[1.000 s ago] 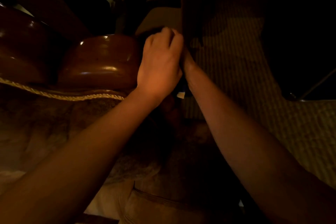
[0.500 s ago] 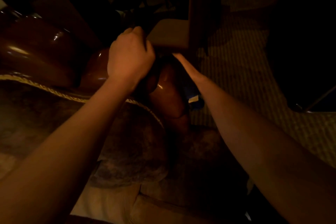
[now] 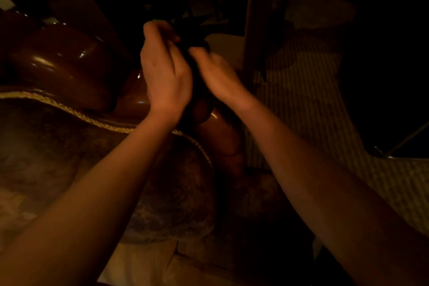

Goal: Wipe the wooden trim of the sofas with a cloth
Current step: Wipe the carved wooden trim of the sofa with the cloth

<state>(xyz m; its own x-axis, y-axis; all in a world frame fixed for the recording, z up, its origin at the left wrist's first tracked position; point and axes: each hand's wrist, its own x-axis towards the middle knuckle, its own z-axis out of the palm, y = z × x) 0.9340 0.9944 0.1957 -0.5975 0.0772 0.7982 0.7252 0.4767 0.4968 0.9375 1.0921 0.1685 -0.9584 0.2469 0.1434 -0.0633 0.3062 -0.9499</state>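
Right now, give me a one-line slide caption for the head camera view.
Both hands, left hand and right hand, hold a dark cloth above the sofa's glossy wooden trim in dim light.

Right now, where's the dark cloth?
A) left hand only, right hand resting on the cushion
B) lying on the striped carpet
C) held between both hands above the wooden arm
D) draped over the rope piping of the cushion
C: the dark cloth sits bunched between the left hand and the right hand, both raised above the glossy wooden trim of the sofa arm.
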